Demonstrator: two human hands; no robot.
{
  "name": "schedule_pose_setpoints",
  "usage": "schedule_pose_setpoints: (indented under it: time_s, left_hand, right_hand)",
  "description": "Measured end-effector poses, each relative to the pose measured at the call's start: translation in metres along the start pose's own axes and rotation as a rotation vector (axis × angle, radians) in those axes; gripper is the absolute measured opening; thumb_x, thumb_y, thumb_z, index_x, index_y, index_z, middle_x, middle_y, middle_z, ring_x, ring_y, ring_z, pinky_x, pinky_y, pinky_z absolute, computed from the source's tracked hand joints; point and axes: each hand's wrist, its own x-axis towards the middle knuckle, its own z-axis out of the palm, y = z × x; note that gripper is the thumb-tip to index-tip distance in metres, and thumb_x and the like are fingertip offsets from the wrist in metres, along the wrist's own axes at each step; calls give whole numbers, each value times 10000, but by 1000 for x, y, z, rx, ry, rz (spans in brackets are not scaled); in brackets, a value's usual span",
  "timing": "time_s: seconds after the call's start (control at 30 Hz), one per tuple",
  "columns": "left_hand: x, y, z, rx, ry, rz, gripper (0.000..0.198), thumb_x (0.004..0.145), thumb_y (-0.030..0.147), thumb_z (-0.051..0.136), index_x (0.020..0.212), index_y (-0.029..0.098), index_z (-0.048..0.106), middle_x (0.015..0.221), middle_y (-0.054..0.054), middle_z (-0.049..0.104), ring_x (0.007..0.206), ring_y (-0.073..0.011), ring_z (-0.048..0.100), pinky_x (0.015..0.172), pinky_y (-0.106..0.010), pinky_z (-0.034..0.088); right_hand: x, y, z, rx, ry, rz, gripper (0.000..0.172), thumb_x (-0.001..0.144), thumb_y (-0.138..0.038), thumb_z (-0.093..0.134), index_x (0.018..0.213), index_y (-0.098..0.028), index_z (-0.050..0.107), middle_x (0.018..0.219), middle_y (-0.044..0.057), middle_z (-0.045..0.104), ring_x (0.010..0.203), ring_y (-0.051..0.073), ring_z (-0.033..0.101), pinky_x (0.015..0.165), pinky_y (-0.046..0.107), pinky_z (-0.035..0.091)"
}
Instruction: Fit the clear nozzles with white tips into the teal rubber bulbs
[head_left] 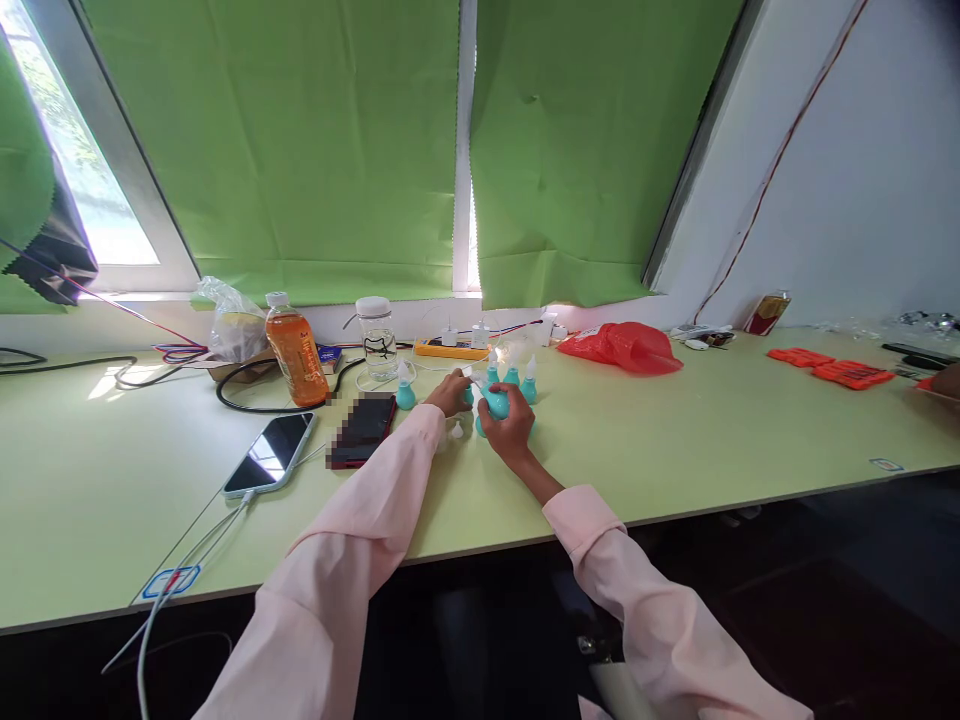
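Observation:
My right hand (pixel 510 428) is wrapped round a teal rubber bulb (pixel 496 402) just above the pale green table (pixel 675 440). My left hand (pixel 450 392) pinches a small white tip (pixel 469 373) right next to that bulb. Upright teal bulbs with white nozzles stand close by: one to the left (pixel 406 390), others behind my hands (pixel 529 385). A loose white tip (pixel 457 431) lies on the table under my left wrist. Both sleeves are pink.
An orange drink bottle (pixel 298 350), a clear jar (pixel 377 336), two phones (pixel 271 454), cables and a yellow power strip (pixel 452 349) lie left and behind. A red plastic bag (pixel 622 346) and orange parts (pixel 832 366) lie right. Another person's hand (pixel 946 380) shows at the far right edge.

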Motion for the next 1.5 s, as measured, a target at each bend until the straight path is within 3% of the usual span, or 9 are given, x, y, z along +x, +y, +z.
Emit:
schedule_pose_setpoints:
  time_s: [0.17,0.3,0.43,0.57,0.7,0.9,1.07,1.3,1.5]
  left_hand:
    - [-4,-2,-16,-11,121,-108,315,697,101,440,978,154,571,892,-71,534,817,-167,526,736,-286,428]
    - [-24,11,-27,-49,197,-193,377,819,184,222,1001,118,545,798,-66,574,696,-129,543,578,-222,421]
    - [-46,28,-26,-62,139,-191,396,816,358,302,681,131,598,536,7,539,491,-87,476,461,-189,333]
    - [-54,35,-23,18,177,-234,425,788,386,360,485,130,513,427,12,463,450,-83,409,456,-217,249]
    - [-56,40,-23,124,215,-246,378,801,326,346,515,146,516,486,-23,516,488,-109,440,498,-247,233]
    - [-60,41,-22,225,177,-249,395,814,341,327,548,162,558,544,-58,580,556,-154,520,516,-260,244]
    - [-61,39,-21,271,155,-280,419,789,355,353,505,151,584,517,-76,588,549,-171,529,497,-266,226]
    - [-64,43,-19,224,139,-244,458,806,327,300,507,141,593,525,-83,586,513,-151,501,506,-267,232]
    - [-60,40,-20,81,171,-270,471,797,317,298,387,154,465,397,-34,460,446,-112,413,480,-255,232]
  right_hand:
    - [-1,1,0,33,-38,-32,126,704,-213,466,828,-193,470,797,31,582,724,162,558,634,279,435]
    - [-5,-2,1,79,-138,-122,136,685,-200,475,820,-194,476,777,27,584,729,160,563,643,276,448]
    - [-11,-5,2,120,-302,-258,148,666,-198,490,813,-210,508,790,9,604,752,152,580,630,251,455]
    - [-15,-5,2,93,-368,-279,245,670,-218,504,913,-192,497,841,30,612,743,162,584,627,262,450]
    - [-17,-4,4,31,-383,-236,293,682,-261,521,959,-172,482,868,56,615,751,182,583,634,275,432]
    - [-19,-1,7,-45,-472,-253,121,708,-287,521,765,-182,536,690,29,601,652,165,564,565,249,379]
    - [-21,-2,7,-74,-500,-276,121,708,-265,511,784,-171,525,708,26,588,658,155,550,554,238,353]
    - [-22,0,9,-107,-501,-302,132,711,-295,536,695,-164,525,651,25,576,597,146,526,511,236,316]
    - [-21,1,12,-111,-496,-334,208,802,-340,456,710,-165,519,658,35,571,601,149,530,513,243,316]
